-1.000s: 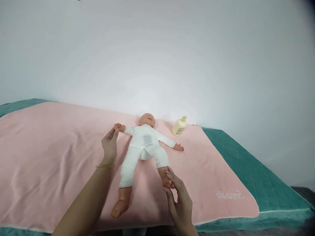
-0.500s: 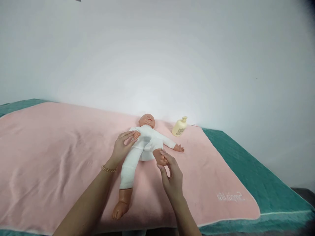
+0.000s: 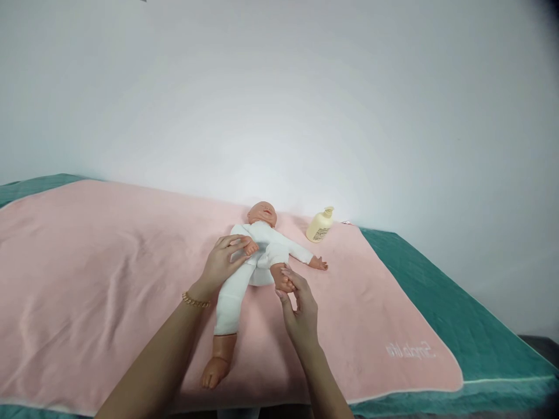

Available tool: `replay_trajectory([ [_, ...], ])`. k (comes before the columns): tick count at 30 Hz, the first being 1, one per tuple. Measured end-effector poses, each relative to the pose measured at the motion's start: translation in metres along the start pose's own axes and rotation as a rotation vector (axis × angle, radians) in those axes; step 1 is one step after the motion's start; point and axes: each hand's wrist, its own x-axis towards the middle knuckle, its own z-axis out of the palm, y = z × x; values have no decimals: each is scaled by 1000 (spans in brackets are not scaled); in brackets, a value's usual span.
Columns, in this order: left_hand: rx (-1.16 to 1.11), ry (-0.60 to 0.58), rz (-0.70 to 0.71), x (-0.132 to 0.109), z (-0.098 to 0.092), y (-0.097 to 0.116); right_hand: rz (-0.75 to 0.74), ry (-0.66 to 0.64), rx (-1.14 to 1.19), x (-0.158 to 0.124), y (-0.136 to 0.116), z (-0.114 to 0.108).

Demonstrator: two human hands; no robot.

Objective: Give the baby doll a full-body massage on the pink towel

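Observation:
A baby doll (image 3: 268, 234) with a white cloth body lies on its back on the pink blanket (image 3: 349, 326), its head away from me. My left hand (image 3: 222, 262) is closed round the doll's forearm, just behind its small hand, on the left side of its chest. With thumb and fingers, my right hand (image 3: 300, 302) grips the doll's foot (image 3: 279, 276); that leg is bent up. The other leg (image 3: 227, 305) stretches toward me along the blanket. The doll's far-right arm lies spread out, palm up, untouched.
A pale yellow pump bottle (image 3: 320, 226) stands on the blanket right of the doll's head. Beneath the blanket, a green cover (image 3: 437, 291) shows at the right and front edges. A white wall (image 3: 279, 105) rises behind.
My left hand has shifted the doll's arm slightly inward and down across its chest. The right hand, still on the foot, has moved slightly left.

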Motion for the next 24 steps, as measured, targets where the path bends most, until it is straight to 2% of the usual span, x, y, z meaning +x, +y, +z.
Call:
replay_trajectory([
  [7,-80,49,-90,-1,1,0,2,-15,-35,-1,-5,-9],
  [15,-275,207,-291,2,-4,3,-5,-50,-59,-11,-21,-22],
  [24,-524,427,-538,7,-15,3,7,-138,-87,-44,-29,-46],
])
